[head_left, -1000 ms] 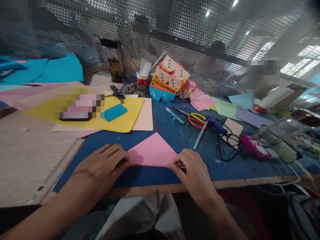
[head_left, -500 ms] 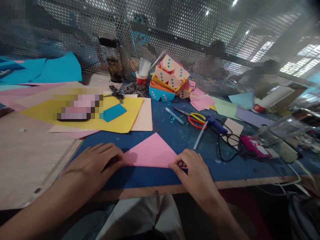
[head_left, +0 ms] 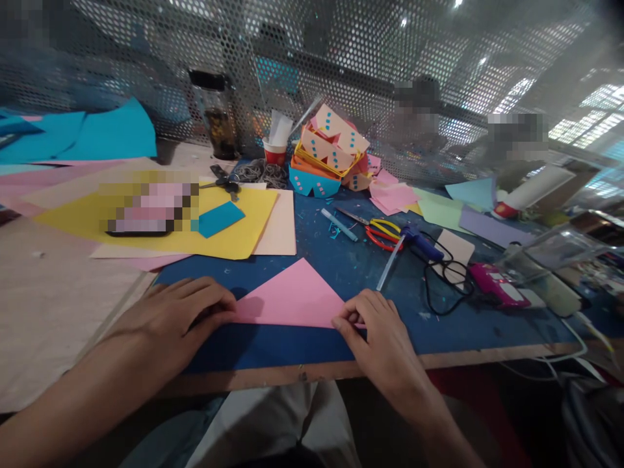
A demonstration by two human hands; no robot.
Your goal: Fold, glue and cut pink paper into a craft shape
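Note:
A sheet of pink paper point(head_left: 295, 299), folded into a triangle, lies on the blue tabletop point(head_left: 273, 348) close to its front edge. Its peak points away from me and its long straight side faces me. My left hand point(head_left: 188, 312) pinches the left corner between thumb and fingers. At the opposite corner, my right hand point(head_left: 373, 325) grips the paper, thumb below and curled fingers above. Both corner tips are partly hidden by my fingers.
Beyond the paper lie a glue stick point(head_left: 390, 263), scissors point(head_left: 383, 234) and a corded blue glue gun point(head_left: 422, 244). Decorated paper masks point(head_left: 334, 146) are stacked behind. Yellow paper point(head_left: 238, 237) with a blurred phone point(head_left: 151, 208) lies left. A jar point(head_left: 217, 120) stands behind it.
My left hand has slid slightly to the left along the paper's near side. The right hand has hardly moved, and the triangle keeps its shape.

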